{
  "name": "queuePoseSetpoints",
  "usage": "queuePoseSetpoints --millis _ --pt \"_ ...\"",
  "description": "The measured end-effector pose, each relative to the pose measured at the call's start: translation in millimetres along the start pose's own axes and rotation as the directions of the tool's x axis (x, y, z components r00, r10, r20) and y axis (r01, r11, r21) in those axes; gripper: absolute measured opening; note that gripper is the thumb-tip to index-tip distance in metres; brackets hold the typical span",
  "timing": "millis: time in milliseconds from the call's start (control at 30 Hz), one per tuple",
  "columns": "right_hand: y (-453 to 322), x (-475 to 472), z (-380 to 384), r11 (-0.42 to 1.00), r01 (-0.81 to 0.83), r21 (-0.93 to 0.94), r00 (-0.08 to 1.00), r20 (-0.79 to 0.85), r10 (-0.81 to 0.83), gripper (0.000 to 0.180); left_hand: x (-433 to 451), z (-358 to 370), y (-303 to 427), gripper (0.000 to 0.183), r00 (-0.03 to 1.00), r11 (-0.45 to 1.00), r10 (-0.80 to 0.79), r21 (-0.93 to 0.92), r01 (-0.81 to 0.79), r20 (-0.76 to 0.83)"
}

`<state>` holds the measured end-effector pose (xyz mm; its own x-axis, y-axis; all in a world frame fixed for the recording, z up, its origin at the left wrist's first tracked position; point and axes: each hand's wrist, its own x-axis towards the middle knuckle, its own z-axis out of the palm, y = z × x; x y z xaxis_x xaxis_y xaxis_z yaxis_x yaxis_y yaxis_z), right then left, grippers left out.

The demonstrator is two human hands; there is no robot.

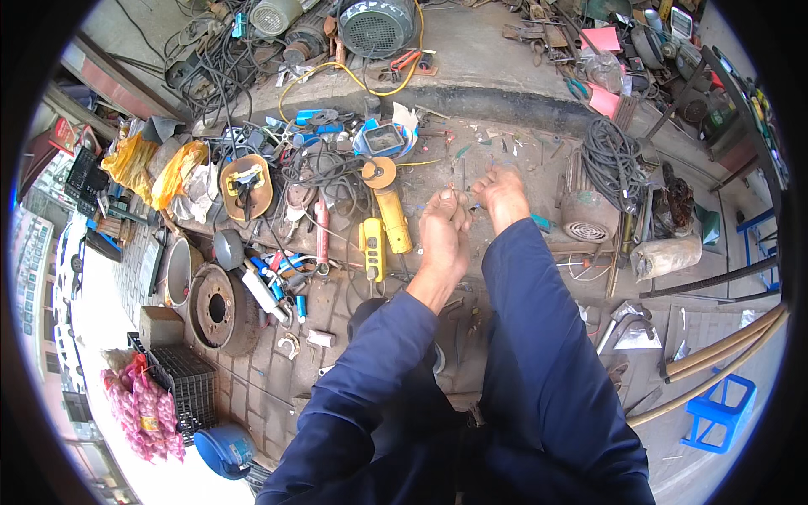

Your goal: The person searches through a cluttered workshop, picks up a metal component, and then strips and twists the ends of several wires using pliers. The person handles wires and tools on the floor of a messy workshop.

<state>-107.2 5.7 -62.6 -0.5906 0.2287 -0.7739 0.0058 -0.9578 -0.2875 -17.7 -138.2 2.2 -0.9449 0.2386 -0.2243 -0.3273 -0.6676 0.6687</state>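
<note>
My left hand (444,221) is raised over the worn work surface (442,136), its fingers curled together and pinching something too small to make out. Just right of it, my right hand (503,189) has its fingers bent inward, and a thin wire seems to lie between the two hands. What the right fingers hold cannot be told. Left of my left hand lie a yellow angle grinder (392,218) with a tan disc (379,172) and a yellow power strip (374,249). A small teal piece (541,221) lies beside my right wrist.
A blue-lined tray (384,140) and tangled cables stand at the left. An electric motor (587,211) and a coiled black cable (611,161) are at the right. Farther back is a large motor (377,28). A rusty wheel rim (218,308) and blue stool (721,411) stand lower down.
</note>
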Motion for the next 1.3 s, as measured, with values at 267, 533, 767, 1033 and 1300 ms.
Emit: queuePoseSetpoints --millis 267,533,767,1033,1300 --pt "-9.7 54.2 -0.8 0.989 0.141 0.035 0.971 -0.199 -0.132 0.026 -8.9 6.6 -19.2 0.022 0.998 0.995 -0.051 0.089 0.054 -0.034" --pt "-63.0 135.0 -30.9 0.909 0.389 -0.147 0.856 -0.307 -0.416 0.024 -62.7 18.7 8.5 0.023 0.984 0.975 -0.088 0.217 0.052 0.157" --pt "-172.7 150.7 -64.2 0.845 0.457 -0.279 0.861 -0.099 -0.499 0.014 -27.3 -28.6 44.4 0.025 0.994 0.974 -0.057 0.222 0.036 0.091" --pt "-106.3 66.8 3.4 0.824 0.397 -0.404 0.913 0.266 -0.309 0.014 35.9 -21.7 51.3 0.019 0.999 0.995 -0.034 -0.096 0.035 0.015" --pt "-45.1 -53.9 -23.1 0.674 0.425 -0.604 0.870 0.478 -0.120 0.018 46.6 -37.2 61.1 0.020 0.998 0.910 -0.059 -0.408 0.069 0.036"
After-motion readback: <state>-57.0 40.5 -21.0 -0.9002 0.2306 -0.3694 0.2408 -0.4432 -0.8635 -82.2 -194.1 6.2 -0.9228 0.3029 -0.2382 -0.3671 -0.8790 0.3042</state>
